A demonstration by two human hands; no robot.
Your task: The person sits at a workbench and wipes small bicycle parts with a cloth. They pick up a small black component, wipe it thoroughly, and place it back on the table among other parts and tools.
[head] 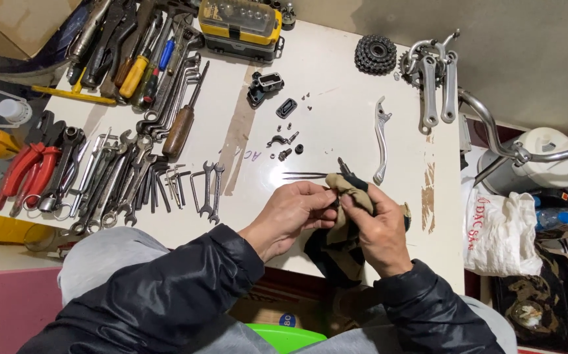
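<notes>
Two-tone rag [346, 223], tan and black

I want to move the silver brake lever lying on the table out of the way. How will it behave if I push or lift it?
The brake lever looks like cast metal, so probably stiff and fairly light for its length. Its curved, flat shape lies on the white table, so it should slide or pivot rather than roll. The polished surface may be slippery; small screws nearby could scatter.

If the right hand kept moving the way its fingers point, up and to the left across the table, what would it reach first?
The right hand, gripping a rag, would probably first meet the left hand, already touching it at the rag; past that lie the tweezers. Depth is uncertain.
</notes>
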